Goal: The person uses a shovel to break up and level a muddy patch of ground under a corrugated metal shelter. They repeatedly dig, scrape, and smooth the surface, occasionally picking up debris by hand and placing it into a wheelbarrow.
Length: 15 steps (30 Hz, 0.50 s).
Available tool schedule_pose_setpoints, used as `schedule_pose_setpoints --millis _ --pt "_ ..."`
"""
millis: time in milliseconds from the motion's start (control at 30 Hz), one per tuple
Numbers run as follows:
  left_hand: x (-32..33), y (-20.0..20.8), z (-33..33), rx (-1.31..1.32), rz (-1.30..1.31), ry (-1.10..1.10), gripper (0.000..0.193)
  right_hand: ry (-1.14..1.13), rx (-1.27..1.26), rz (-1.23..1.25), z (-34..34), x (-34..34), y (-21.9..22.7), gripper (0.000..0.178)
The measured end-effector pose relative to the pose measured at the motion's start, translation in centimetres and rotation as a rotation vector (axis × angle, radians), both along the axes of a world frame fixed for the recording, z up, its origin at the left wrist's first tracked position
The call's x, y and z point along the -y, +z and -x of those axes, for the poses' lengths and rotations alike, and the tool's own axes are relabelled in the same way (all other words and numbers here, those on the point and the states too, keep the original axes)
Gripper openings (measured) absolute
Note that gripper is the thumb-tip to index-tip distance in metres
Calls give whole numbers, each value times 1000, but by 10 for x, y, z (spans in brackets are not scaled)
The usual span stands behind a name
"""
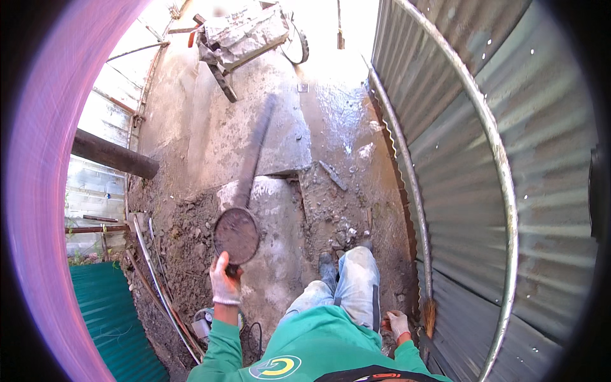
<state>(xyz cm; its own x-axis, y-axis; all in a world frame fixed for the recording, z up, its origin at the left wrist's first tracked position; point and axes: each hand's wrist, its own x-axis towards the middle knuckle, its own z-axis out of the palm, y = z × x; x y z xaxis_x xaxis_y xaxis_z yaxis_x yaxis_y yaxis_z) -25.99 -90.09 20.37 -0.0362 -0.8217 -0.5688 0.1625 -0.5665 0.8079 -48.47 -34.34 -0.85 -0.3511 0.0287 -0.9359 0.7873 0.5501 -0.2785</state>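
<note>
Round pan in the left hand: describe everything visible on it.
The round pan is a dark, shallow disc, metal by its look, its face coated in brown dirt or rust. It is tilted, face toward the camera, above the dirt and concrete ground. The gloved left hand grips its lower edge. Nothing else touches it.

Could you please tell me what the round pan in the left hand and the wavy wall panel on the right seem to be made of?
The round pan looks like dark metal, dull and dirt-crusted, though the coating hides its surface, so I can't be sure. The wavy wall panel appears to be corrugated sheet metal: grey, matt, with regular ridges, small fixing dots and brownish rust-like patches. The left hand wears a pale glove.
</note>
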Motion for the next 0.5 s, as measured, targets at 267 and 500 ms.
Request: schedule_pose_setpoints --millis 267,500 --pt "160 39 113 -64 139 125 21 205 -85 -69 95 131 16 28" --pt "203 115 196 -97 180 -20 26 385 -415 276 344 440 48 35"
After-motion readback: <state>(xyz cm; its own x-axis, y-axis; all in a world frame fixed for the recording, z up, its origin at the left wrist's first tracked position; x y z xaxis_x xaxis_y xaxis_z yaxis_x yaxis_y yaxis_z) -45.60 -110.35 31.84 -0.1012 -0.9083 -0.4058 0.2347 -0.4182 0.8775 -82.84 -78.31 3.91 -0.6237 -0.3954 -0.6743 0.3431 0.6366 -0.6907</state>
